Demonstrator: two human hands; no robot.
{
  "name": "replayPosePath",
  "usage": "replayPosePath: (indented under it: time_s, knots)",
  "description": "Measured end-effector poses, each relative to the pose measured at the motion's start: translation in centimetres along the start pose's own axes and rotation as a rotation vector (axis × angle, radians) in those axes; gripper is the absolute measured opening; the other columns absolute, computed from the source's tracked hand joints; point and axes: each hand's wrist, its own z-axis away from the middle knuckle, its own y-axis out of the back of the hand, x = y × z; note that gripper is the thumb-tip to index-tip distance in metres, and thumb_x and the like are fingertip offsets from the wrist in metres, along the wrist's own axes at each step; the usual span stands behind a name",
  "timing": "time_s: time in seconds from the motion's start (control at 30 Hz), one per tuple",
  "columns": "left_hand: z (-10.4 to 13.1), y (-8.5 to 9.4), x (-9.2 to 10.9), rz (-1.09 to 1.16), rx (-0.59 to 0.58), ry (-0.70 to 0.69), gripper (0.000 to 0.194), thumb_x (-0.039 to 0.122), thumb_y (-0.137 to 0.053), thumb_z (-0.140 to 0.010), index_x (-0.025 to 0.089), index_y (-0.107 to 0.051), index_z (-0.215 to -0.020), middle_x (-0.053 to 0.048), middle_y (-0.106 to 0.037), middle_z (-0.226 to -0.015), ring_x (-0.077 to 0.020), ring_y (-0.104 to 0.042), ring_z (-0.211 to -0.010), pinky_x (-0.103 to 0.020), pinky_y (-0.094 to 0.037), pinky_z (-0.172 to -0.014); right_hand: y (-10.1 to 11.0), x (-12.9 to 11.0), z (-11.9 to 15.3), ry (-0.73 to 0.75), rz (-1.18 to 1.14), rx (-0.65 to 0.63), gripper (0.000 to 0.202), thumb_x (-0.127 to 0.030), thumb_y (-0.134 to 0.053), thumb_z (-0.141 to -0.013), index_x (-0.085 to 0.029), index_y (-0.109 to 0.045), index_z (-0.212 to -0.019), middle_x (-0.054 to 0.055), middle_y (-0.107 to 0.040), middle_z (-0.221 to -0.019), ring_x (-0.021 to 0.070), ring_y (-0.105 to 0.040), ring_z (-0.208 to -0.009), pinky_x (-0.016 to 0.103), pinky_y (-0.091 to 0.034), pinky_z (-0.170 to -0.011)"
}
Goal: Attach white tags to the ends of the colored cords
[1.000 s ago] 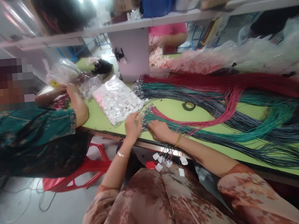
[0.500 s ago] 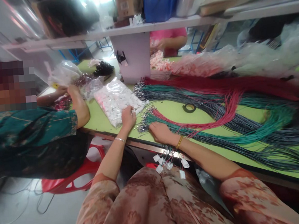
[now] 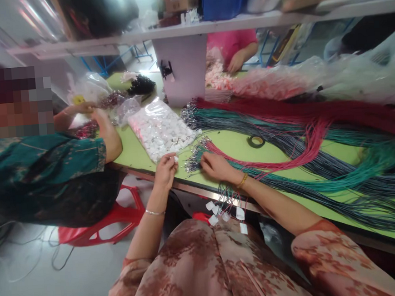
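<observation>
My left hand is closed in a pinch on a small white plastic connector, just above the table's front edge. Behind it lies a clear bag full of similar white connectors. My right hand is closed at the metal-tipped ends of the wire bundle, its fingertips among the green wires. What lies inside its palm is hidden. Several wires with white connectors on their ends hang over the table edge below my right wrist.
Long red wires, dark wires and a roll of black tape lie on the green table. A co-worker sits at left on a red stool; another person works opposite. A shelf crosses above.
My left hand has drawn back from the bag's near corner toward the table edge and turned up, now showing a white connector. My right hand stays at the wire ends. The view has shifted slightly.
</observation>
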Motion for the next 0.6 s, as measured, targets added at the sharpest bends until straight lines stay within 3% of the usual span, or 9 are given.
replayPosePath:
  time_s: [0.23,0.43,0.6]
  knots:
    - [1.9,-1.9,-1.3,0.155,-0.097,0.145,0.020,0.021,-0.073,-0.070,0.014,-0.062,-0.086,0.001,-0.058,-0.073,-0.0058,-0.053,-0.060,-0.018,-0.043,-0.057,0.1,-2.8,-1.1,0.043,-0.385,0.094,0.017,-0.028,-0.047,-0.086,-0.016,-0.053,-0.076,-0.001,-0.055,-0.067,0.0098,-0.044,-0.061,0.022,-0.031,-0.059]
    - [2.7,-2.7,-1.6,0.196,-0.129,0.170,0.012,0.019,-0.069,-0.074,0.014,-0.062,-0.083,-0.001,-0.060,-0.076,-0.0064,-0.053,-0.061,-0.019,-0.043,-0.058,-0.3,-2.4,-0.2,-0.041,-0.427,0.069,0.020,-0.027,-0.049,-0.082,-0.016,-0.051,-0.065,-0.004,-0.049,-0.058,0.0084,-0.038,-0.054,0.022,-0.027,-0.054]
    - [3.2,-3.1,-1.6,0.163,-0.183,0.160,0.018,0.024,-0.072,-0.073,0.013,-0.064,-0.085,-0.002,-0.061,-0.075,-0.0067,-0.052,-0.061,-0.019,-0.042,-0.058,-0.3,-2.1,0.0,-0.074,-0.437,0.056,0.023,-0.028,-0.047,-0.080,-0.017,-0.048,-0.060,-0.004,-0.045,-0.055,0.0084,-0.037,-0.054,0.022,-0.026,-0.053]
